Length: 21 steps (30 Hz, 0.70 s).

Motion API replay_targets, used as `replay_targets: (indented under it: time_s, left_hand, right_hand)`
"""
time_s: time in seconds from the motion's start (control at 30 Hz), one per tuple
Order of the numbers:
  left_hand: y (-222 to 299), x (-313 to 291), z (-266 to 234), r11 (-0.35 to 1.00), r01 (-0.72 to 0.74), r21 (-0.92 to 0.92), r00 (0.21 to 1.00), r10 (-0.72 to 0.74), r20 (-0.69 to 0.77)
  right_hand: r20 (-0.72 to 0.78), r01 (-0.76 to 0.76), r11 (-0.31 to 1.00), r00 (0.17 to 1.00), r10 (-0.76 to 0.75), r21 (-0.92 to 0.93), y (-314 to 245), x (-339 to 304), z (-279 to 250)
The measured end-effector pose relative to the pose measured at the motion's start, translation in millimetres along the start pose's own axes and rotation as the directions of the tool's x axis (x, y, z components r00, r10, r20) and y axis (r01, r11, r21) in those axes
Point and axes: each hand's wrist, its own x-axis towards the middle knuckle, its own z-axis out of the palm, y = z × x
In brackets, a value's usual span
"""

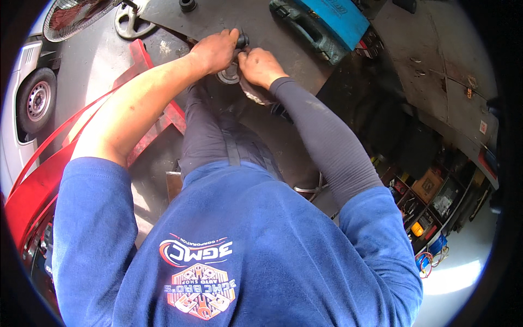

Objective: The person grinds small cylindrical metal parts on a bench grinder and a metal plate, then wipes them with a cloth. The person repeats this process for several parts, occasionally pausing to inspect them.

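Both of my hands are close together at the top middle. My left hand (217, 50) is closed, with its fingers curled round a small dark rounded part (243, 40) that shows past the fingertips. Beside it, my right hand (261, 66) is also closed, its fingers bent down and in. What the right fingers hold is hidden. Just below and between the hands is a round metal ring-like part (229, 75). A pale, rough-edged piece (256, 95) hangs or lies under the right hand; I cannot make out its kind.
A blue and black tool case (318, 30) lies at the upper right. Red metal framework (41, 201) runs along the left, near a fan (76, 19) and a white vehicle's wheel (39, 101). A grey spoked wheel-like part (133, 23) lies at the top. Bins (427, 188) with tools stand right.
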Motion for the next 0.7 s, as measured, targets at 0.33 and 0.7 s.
replay_targets:
  time_s: [0.33, 0.7]
  left_hand:
    - [11, 2, -10, 0.994, 0.112, -0.006, 0.992, -0.111, 0.068]
    - [8, 6, -15, 0.994, 0.106, -0.022, 0.99, -0.103, 0.097]
  right_hand:
    - [-0.012, -0.059, 0.997, 0.998, 0.059, -0.039, -8, 14, -13]
    - [-0.343, 0.02, 0.977, 0.935, -0.095, -0.214, -15, -34, 5]
